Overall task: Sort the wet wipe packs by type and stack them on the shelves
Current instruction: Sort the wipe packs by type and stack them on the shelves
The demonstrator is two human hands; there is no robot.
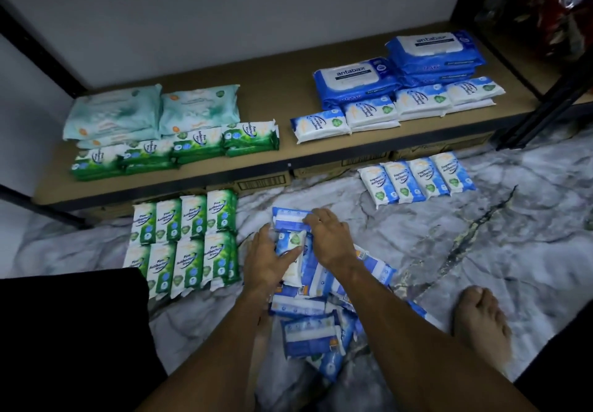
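Marbled floor [500, 251] before low shelf [288, 103]. Found loose heap of blue packs [309, 336] there, green packs [186, 244] in rows beside it. Noted left hand [268, 259] gripping one blue pack [291, 240] at heap's far end, right hand [332, 238] curled over it, apparently pinching its top edge.

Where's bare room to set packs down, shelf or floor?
Shelf: the gap between the green pine packs and the small blue packs, running back to the wall. Floor: between the green rows and the four blue packs, and right of the loose blue pile. Crowded: that pile, where left hand and right hand grip packs.
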